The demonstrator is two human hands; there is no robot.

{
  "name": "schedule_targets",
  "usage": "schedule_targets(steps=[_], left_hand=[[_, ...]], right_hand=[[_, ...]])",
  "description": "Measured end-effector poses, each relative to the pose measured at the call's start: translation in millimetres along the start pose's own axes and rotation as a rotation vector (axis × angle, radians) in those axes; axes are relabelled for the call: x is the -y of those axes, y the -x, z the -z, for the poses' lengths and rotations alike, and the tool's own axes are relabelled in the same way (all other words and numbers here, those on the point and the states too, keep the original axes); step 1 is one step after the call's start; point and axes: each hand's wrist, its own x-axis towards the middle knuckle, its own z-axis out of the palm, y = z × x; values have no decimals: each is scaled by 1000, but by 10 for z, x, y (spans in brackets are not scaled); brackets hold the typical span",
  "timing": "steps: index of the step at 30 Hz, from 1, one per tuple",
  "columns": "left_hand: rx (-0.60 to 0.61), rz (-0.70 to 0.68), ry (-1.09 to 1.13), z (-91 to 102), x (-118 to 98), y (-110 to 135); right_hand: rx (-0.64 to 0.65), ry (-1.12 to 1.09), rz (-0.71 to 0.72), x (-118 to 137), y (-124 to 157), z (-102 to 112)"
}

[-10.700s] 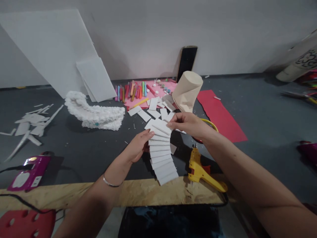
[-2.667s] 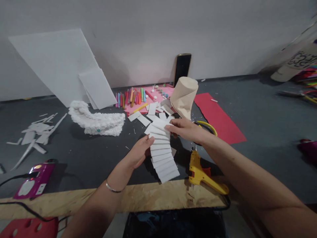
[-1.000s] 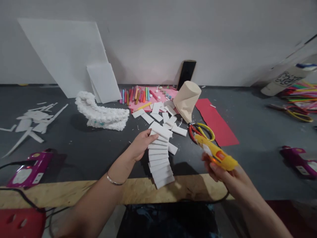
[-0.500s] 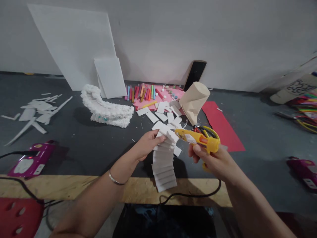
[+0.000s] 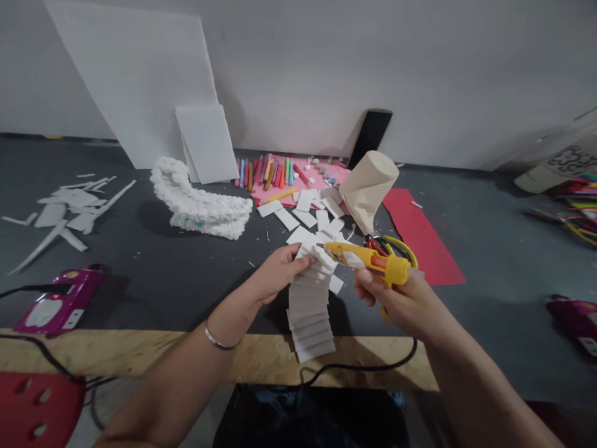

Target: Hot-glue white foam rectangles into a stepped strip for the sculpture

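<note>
My left hand pinches the upper end of a curved strip of overlapping white foam pieces, which hangs down over the table's front edge. My right hand is wrapped round a yellow hot glue gun. The gun's nozzle points left and is at the top piece of the strip; whether it touches cannot be told. Just beyond the strip lie loose white foam rectangles. A beige tapered cone-like form stands behind the gun, next to yellow-handled tools partly hidden by it.
A bumpy white curved piece lies left of centre. Crayons rest on pink paper; red paper lies to the right. White boards and a phone lean on the wall. Foam scraps and a purple device are at left.
The glue gun has shifted slightly left, its nozzle moving across the top foam piece. My left hand holds the strip almost unmoved.
</note>
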Motion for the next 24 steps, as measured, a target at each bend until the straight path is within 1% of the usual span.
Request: schedule_targets(steps=[5, 9, 16, 24], left_hand=[[-2, 0, 6, -7, -4, -4], [-10, 2, -1, -5, 7, -6], [3, 8, -35, -3, -14, 7], [-7, 4, -53, -18, -19, 8]], right_hand=[[21, -11, -31, 15, 15, -5], [26, -30, -11, 27, 14, -10], [34, -73, -16, -1, -9, -26], [12, -110, -25, -2, -32, -58]])
